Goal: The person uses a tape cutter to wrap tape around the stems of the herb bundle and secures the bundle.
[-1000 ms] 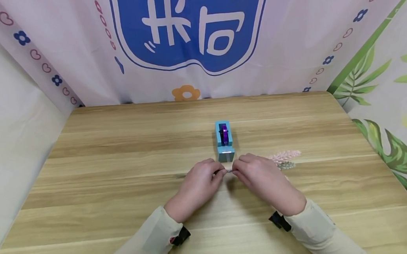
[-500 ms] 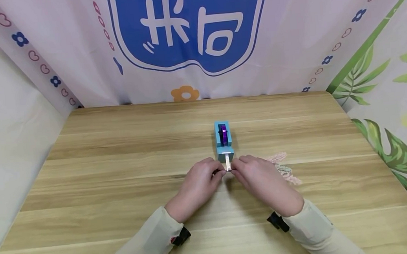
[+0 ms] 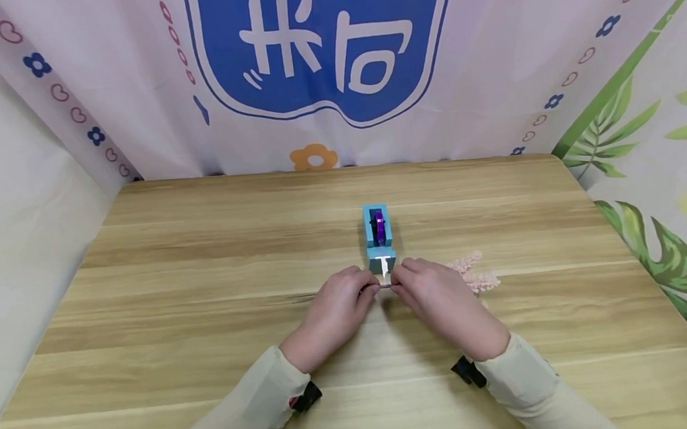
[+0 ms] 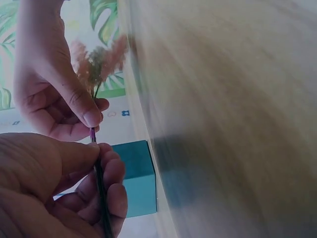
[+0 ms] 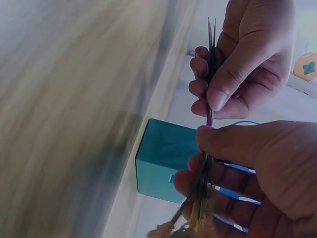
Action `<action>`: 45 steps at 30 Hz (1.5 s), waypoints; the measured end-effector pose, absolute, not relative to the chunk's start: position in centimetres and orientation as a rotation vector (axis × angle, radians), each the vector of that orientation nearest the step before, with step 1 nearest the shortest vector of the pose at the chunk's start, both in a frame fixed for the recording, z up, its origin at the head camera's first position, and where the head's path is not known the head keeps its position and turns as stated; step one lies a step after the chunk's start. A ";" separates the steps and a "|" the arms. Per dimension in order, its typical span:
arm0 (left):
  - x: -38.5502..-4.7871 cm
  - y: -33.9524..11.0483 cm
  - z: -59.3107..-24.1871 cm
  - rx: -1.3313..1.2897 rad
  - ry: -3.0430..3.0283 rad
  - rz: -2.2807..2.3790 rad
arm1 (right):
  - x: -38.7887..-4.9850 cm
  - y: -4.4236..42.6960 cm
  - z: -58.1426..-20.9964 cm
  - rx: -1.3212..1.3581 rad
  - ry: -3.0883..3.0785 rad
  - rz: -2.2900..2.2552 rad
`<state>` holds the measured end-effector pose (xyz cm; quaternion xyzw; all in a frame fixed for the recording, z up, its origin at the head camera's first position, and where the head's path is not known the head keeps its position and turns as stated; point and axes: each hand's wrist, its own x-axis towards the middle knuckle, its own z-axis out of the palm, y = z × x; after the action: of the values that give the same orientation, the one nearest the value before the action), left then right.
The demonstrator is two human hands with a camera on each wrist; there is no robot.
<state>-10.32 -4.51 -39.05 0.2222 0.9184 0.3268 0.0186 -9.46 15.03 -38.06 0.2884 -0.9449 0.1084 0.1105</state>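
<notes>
Mid-tbl [image 3: 173,253], well off side edges [image 3: 54,321], L hand [image 3: 336,308] + R hand [image 3: 442,300] pinch stems [image 5: 211,64] nr tape disp [image 3: 380,252]

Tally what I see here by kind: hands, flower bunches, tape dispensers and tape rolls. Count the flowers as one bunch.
Flower bunch: 1, with pink heads
Hands: 2, the left hand and the right hand, both pinching the bunch
Tape dispenser: 1, blue
Tape roll: 1, purple, sitting in the dispenser
Total: 5
</notes>
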 end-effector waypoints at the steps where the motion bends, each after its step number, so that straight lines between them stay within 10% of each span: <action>1: -10.4 -4.5 -39.0 0.684 2.849 1.022 | -9.5 15.0 -38.1 0.849 -2.772 0.325; 45: -11.4 -3.9 -38.6 0.719 2.872 1.045 | -9.9 14.4 -37.7 0.764 -2.734 0.374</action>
<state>-11.41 -3.85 -38.59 0.2290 0.9148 0.3328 0.0012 -9.90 14.38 -37.74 0.2644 -0.9456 0.1294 0.1387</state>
